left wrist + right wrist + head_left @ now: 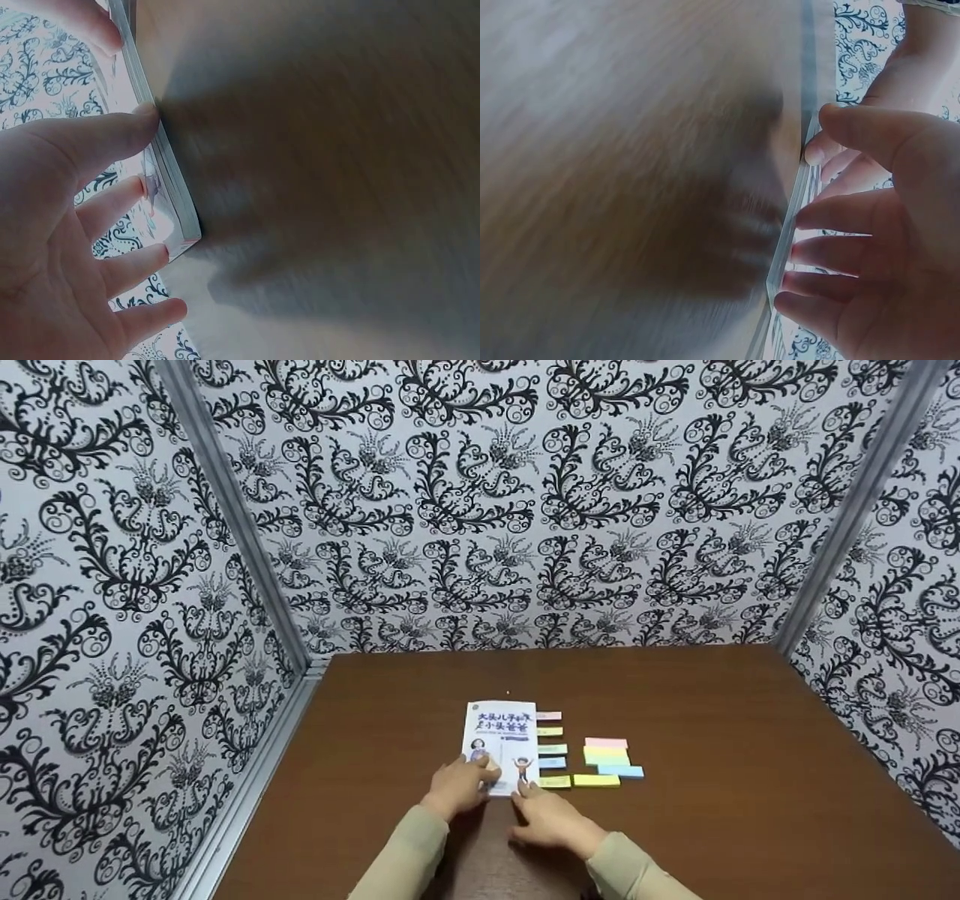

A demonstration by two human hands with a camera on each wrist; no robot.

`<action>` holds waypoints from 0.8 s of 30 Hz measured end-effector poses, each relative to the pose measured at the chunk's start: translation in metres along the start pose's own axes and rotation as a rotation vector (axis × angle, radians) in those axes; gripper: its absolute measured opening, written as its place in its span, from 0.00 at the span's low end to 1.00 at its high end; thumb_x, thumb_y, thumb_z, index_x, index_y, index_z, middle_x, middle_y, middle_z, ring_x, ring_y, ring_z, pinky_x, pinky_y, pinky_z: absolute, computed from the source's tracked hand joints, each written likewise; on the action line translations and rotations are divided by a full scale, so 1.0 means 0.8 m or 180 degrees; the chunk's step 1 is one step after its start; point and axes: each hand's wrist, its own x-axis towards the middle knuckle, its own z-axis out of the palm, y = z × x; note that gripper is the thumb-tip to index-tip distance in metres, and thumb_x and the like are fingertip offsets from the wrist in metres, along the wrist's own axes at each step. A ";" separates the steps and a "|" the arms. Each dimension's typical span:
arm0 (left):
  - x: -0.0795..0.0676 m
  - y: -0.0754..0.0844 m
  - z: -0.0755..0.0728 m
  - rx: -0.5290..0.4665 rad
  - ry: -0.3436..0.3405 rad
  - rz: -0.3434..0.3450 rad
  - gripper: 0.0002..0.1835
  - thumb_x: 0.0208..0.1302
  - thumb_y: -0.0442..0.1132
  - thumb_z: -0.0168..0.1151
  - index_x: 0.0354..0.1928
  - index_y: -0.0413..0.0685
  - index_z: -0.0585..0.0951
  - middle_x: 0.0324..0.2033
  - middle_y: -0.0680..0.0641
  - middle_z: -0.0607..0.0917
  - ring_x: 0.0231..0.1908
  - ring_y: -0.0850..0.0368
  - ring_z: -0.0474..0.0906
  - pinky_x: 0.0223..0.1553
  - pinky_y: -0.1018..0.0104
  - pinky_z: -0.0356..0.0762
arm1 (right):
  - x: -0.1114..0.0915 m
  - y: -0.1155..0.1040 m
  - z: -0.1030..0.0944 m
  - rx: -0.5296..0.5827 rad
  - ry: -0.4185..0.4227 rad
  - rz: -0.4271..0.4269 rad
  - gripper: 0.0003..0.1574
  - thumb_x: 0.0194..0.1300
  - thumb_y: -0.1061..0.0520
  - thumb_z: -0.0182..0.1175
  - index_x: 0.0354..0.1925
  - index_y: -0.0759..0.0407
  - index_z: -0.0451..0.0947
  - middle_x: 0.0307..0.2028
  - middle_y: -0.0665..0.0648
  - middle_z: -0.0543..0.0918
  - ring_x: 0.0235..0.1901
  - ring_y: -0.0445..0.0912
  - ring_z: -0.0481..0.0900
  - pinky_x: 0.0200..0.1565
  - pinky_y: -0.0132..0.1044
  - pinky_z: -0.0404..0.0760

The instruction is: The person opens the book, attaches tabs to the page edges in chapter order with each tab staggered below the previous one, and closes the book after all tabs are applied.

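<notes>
A closed white paperback book (pixel 510 721), with purple title characters and cartoon figures on its cover, lies flat on the brown table. Colored sticky tabs (pixel 553 763) stick out along its right side. My left hand (pixel 459 786) is at the lower left of the book, fingers spread over the cover; in the left wrist view its thumb (pixel 135 135) touches the page edge. At the lower right corner is my right hand (pixel 551 816). Its fingers (pixel 832 253), extended, reach the book's edge in the right wrist view, with the thumb held apart.
Right of the book lie several sticky note pads: a pink one (pixel 606 743), a pale yellow one (pixel 604 752), a blue one (pixel 622 772) and a bright yellow one (pixel 596 781) close to the lowest tab. Patterned walls (pixel 480 510) enclose the table (pixel 720 825) at the back and sides.
</notes>
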 end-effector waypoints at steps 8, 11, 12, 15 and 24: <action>-0.003 -0.007 0.003 -0.0016 0.0008 0.0002 0.21 0.61 0.44 0.66 0.58 0.65 0.81 0.64 0.48 0.73 0.64 0.35 0.65 0.57 0.32 0.64 | 0.003 -0.004 0.001 -0.0019 -0.0095 -0.0020 0.45 0.59 0.42 0.63 0.63 0.73 0.69 0.64 0.72 0.68 0.64 0.65 0.65 0.62 0.51 0.68; -0.002 -0.006 0.001 0.0005 0.0029 0.0036 0.22 0.61 0.45 0.66 0.58 0.65 0.81 0.65 0.49 0.73 0.65 0.35 0.64 0.58 0.32 0.63 | 0.003 -0.001 0.000 0.0056 -0.0116 0.0029 0.46 0.58 0.42 0.64 0.63 0.73 0.68 0.65 0.71 0.67 0.65 0.65 0.63 0.63 0.52 0.67; -0.001 -0.005 0.001 0.0022 0.0058 0.0048 0.22 0.61 0.45 0.66 0.58 0.65 0.81 0.64 0.49 0.73 0.64 0.35 0.65 0.58 0.33 0.63 | 0.003 0.000 0.000 0.0083 -0.0114 0.0044 0.46 0.58 0.42 0.64 0.63 0.72 0.69 0.65 0.71 0.67 0.65 0.65 0.63 0.63 0.52 0.67; -0.002 -0.003 0.000 0.0146 0.0130 0.0109 0.21 0.61 0.46 0.66 0.58 0.65 0.81 0.64 0.49 0.74 0.63 0.39 0.68 0.59 0.34 0.64 | 0.003 0.003 -0.002 0.0141 -0.0093 0.0064 0.44 0.58 0.43 0.63 0.63 0.71 0.70 0.65 0.71 0.67 0.65 0.64 0.64 0.63 0.52 0.66; 0.000 0.001 -0.010 0.0316 0.0256 0.0229 0.21 0.64 0.47 0.63 0.59 0.60 0.80 0.60 0.51 0.78 0.61 0.46 0.72 0.58 0.37 0.66 | -0.001 0.026 -0.018 0.0275 0.0308 -0.0080 0.37 0.62 0.44 0.62 0.60 0.68 0.74 0.63 0.68 0.71 0.61 0.62 0.71 0.58 0.55 0.71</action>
